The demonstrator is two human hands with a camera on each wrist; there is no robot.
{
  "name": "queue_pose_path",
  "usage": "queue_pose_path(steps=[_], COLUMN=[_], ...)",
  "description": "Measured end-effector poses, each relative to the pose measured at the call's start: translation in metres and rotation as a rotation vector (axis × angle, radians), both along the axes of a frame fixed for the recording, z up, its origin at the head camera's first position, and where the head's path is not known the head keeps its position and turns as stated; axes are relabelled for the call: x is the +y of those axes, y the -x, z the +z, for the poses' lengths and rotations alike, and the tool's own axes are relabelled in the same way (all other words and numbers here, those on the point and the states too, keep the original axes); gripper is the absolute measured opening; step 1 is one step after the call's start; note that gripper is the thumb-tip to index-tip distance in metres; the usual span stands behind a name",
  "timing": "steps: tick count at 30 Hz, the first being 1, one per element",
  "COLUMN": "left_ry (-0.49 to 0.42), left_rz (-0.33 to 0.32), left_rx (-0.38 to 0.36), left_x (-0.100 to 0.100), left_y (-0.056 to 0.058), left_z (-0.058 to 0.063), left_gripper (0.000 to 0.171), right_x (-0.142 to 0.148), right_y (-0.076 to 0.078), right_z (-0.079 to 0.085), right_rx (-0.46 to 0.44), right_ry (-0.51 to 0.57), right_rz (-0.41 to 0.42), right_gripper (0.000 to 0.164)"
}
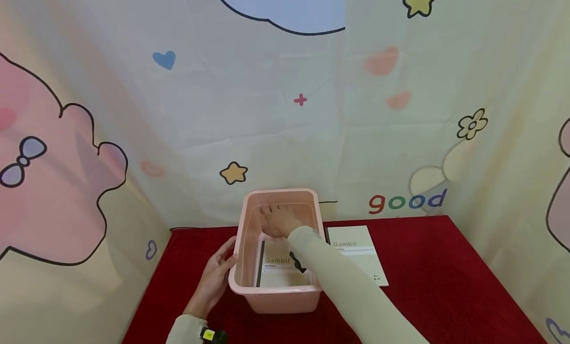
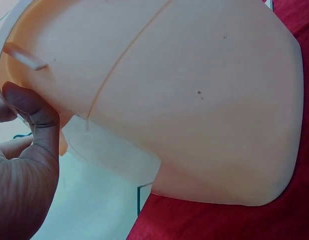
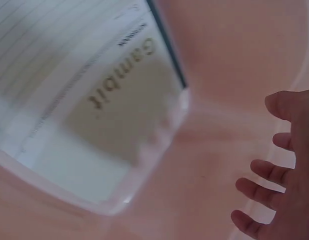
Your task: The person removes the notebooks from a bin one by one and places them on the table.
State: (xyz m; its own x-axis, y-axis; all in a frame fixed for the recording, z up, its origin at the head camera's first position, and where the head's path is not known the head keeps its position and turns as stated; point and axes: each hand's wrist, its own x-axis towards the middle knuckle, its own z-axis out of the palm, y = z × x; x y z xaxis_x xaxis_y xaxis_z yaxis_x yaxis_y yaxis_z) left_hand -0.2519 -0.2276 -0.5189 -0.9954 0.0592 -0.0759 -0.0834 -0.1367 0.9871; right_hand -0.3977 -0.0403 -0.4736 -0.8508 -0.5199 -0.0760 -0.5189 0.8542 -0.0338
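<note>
A pink plastic bin (image 1: 281, 300) stands on the red cloth, with a Gambit notebook (image 1: 278, 274) lying flat inside on its floor. My left hand (image 1: 215, 272) holds the bin's left side at the rim. Its thumb is bent against the rim in the left wrist view, and part of the fingers is hidden. Inside the far half of the bin is my right hand (image 1: 279, 220), palm down and empty. The right wrist view shows its fingers (image 3: 259, 192) spread apart, beside the notebook's top edge. My right sleeve covers part of the notebook in the head view.
A second Gambit notebook (image 1: 356, 245) lies on the red cloth (image 1: 427, 265) just right of the bin, partly behind my right forearm. A printed curtain (image 1: 267, 111) hangs behind the table and along both sides.
</note>
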Motion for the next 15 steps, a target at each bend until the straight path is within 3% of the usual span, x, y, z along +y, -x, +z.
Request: queue_pose_path(steps=[9, 15], left_ry=[-0.016, -0.024], left_rz=[-0.008, 0.009], left_rx=[-0.006, -0.011], left_x=[0.003, 0.002], left_y=[-0.001, 0.0], left_z=[0.0, 0.0], left_gripper=[0.063, 0.061], right_x=[0.004, -0.002], right_y=[0.003, 0.006], right_z=[-0.029, -0.038], right_rx=[-0.172, -0.184], right_ry=[0.013, -0.031], right_rz=[-0.064, -0.08], right_gripper=[0.072, 0.067])
